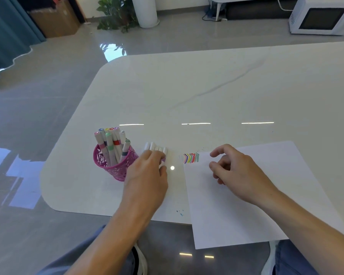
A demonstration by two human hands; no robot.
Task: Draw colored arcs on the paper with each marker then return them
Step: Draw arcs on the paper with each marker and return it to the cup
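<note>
Currently left hand (147,171) is curling its fingers round markers (155,146) lying between cup (115,165) and paper (246,205). Right hand (234,169) is hovering over paper, loosely curled, holding nothing. Arcs (191,158) are sitting at paper's far-left corner.

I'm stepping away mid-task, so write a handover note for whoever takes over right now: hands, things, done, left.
Left hand: pinches a marker at the near end of the loose row beside the holder.
Right hand: relaxed, holds nothing, above the paper.
Holder: several markers stand in it.
Done: coloured arcs at the paper's far left corner.
Left: probably return the loose row to the holder; whether any is undrawn, I cannot tell.
</note>
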